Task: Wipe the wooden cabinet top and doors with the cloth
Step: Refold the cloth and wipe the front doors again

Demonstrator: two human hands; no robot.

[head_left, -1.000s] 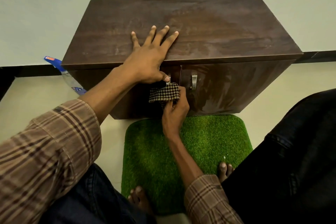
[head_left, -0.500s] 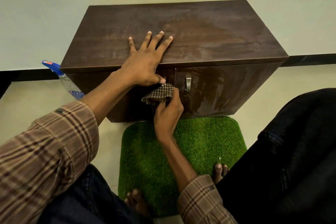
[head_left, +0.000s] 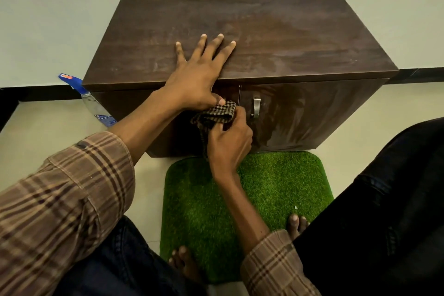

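A low dark wooden cabinet (head_left: 276, 38) stands against the wall, its top bare and streaked. My left hand (head_left: 199, 77) lies flat on the front edge of the top, fingers spread, thumb hooked down over the edge. My right hand (head_left: 228, 142) grips a brown checked cloth (head_left: 216, 115) and presses it against the left door near its upper right corner, just under my left thumb. The right door (head_left: 312, 113) is shut and shows wipe smears; its metal handle (head_left: 256, 107) sits right of the cloth. The left door's handle is hidden behind cloth and hands.
A spray bottle (head_left: 93, 103) with a blue trigger leans beside the cabinet's left side on the pale floor. A green artificial-grass mat (head_left: 276, 187) lies in front of the cabinet with my bare toes on it. My dark-trousered knee (head_left: 384, 199) fills the right.
My right hand has slid the cloth slightly left and down across the left door, below the left thumb. My left hand stays planted on the top edge. The view shifted a little.
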